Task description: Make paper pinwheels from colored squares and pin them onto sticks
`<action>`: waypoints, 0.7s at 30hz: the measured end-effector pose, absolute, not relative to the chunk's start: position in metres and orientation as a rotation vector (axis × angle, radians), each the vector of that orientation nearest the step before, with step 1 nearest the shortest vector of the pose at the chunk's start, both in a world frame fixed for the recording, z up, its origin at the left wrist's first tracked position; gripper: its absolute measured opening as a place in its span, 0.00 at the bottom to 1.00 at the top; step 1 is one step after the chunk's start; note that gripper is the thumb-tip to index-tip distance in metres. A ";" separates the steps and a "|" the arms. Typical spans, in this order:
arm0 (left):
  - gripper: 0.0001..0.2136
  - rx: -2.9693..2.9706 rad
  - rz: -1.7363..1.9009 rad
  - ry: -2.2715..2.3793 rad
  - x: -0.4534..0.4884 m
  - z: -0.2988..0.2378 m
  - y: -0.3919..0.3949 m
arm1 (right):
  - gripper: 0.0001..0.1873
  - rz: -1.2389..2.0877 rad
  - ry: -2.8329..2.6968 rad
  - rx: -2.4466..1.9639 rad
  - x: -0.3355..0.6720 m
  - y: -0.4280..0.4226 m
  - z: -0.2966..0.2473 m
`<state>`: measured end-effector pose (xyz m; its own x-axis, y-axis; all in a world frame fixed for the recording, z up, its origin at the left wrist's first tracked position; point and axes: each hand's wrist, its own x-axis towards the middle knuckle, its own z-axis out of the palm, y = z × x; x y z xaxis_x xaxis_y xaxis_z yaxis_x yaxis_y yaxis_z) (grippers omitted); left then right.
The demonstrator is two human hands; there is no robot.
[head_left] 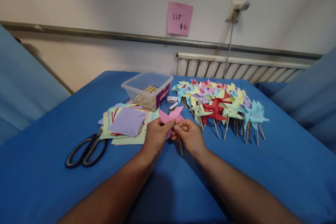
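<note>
A pink paper pinwheel is held above the blue table by both hands. My left hand pinches its left side with fingers closed. My right hand is closed on the pinwheel and on its thin wooden stick, which points down toward me. The two hands touch each other in the middle of the view.
A stack of coloured paper squares lies left of the hands, with black scissors nearer me. A clear plastic box of sticks stands behind. Several finished pinwheels lie at the right. A small white box sits between.
</note>
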<state>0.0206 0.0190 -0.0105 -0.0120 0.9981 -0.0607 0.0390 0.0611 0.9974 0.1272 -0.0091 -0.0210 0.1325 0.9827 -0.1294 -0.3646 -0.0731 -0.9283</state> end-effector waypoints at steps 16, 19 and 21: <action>0.12 1.166 1.170 1.185 0.019 -0.004 0.016 | 0.22 1.337 -0.761 -1.075 0.130 -0.010 -0.015; 0.12 1.170 1.154 1.166 0.019 -0.004 0.016 | 0.21 1.340 -0.760 -1.063 0.131 -0.009 -0.015; 0.13 1.153 1.146 1.152 0.018 -0.005 0.016 | 0.21 1.332 -0.765 -1.061 0.131 -0.009 -0.015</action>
